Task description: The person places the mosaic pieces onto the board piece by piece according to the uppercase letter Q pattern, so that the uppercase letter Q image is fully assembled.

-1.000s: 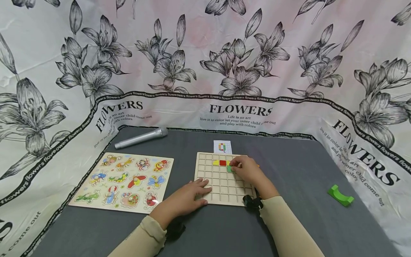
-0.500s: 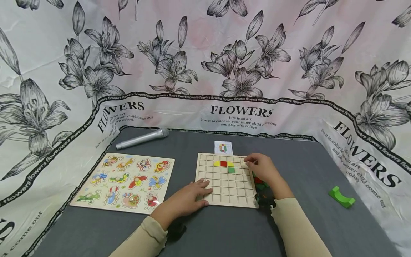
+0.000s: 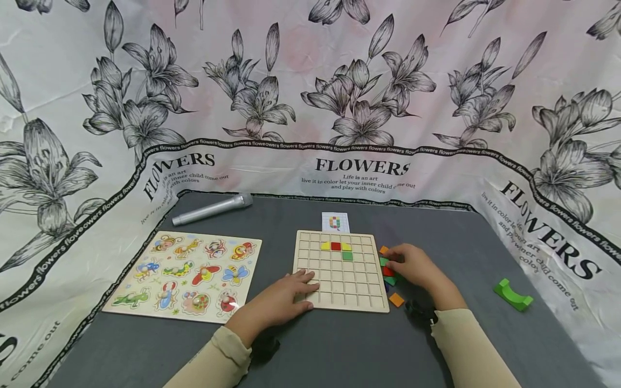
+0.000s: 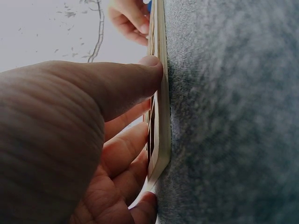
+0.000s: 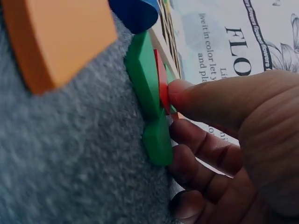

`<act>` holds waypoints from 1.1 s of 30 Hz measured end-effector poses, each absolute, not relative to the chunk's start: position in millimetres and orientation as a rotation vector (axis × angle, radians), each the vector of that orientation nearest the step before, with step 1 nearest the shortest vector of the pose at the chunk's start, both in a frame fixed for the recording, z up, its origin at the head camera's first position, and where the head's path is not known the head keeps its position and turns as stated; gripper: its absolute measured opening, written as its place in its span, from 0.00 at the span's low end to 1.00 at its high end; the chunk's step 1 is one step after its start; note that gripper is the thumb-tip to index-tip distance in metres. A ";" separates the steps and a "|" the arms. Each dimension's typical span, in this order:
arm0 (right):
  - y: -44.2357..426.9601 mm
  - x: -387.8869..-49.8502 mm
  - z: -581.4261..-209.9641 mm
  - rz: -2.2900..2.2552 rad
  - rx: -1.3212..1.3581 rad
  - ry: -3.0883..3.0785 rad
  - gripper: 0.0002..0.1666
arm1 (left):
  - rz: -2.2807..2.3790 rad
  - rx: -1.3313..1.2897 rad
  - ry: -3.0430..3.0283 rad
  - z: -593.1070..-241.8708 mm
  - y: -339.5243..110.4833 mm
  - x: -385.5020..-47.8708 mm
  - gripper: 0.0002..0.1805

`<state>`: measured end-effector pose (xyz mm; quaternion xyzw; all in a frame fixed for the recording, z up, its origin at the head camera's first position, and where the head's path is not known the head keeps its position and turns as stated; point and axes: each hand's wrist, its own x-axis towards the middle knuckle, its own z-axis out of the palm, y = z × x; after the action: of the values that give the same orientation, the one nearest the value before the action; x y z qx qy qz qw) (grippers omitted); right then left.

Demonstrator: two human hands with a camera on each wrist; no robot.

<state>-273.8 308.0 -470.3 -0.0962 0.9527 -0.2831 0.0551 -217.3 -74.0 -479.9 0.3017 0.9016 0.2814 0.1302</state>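
Note:
The left hand rests spread on the front left part of the wooden grid board; the left wrist view has its thumb against the board's edge. On the grid, a red square lies between two yellow pieces, with a green square below the right one. Right of the board, the right hand is over loose coloured pieces. In the right wrist view its thumb touches a red piece, and its loosely bent fingers are beside green pieces. No piece is seen gripped.
A card with a coloured letter pattern stands behind the board. The insect puzzle lies left, a silver microphone behind it. An orange piece is near the board's right edge, and a green curved block lies far right.
The right hand has left the green square on the grid and moved right to the loose pieces, uncovering the right yellow piece. The left hand has stayed on the board.

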 end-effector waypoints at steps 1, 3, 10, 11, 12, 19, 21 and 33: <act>307.6 -273.6 -471.3 -0.862 -0.286 2.895 0.12 | 0.819 0.876 2.620 -480.1 -74.0 -217.1 0.28; 306.9 -273.2 -472.2 -0.873 -0.277 2.896 0.11 | 0.823 0.875 2.619 -480.3 -74.1 -216.9 0.28; 302.3 -270.1 -468.5 -0.930 -0.206 2.896 0.07 | 0.826 0.883 2.614 -480.8 -73.5 -216.5 0.28; 300.6 -269.9 -467.1 -0.943 -0.193 2.909 0.06 | 0.826 0.881 2.614 -480.7 -73.6 -216.6 0.28; 298.4 -269.8 -465.1 -0.955 -0.186 2.928 0.06 | 0.824 0.880 2.614 -480.5 -73.7 -216.6 0.28; 268.7 -272.0 -454.6 -1.048 -0.232 2.970 0.05 | 0.834 0.876 2.606 -478.3 -73.9 -216.4 0.28; 256.6 -273.4 -454.7 -1.063 -0.268 2.935 0.05 | 0.837 0.877 2.604 -477.6 -74.2 -216.3 0.28; 219.5 -275.5 -462.8 -1.039 -0.353 2.842 0.02 | 0.839 0.900 2.604 -477.3 -74.7 -217.0 0.27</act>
<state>-275.5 219.5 -462.8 -0.1159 0.9317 -0.3408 0.0476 -217.0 -74.7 -477.3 0.3097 0.8965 0.2887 0.1306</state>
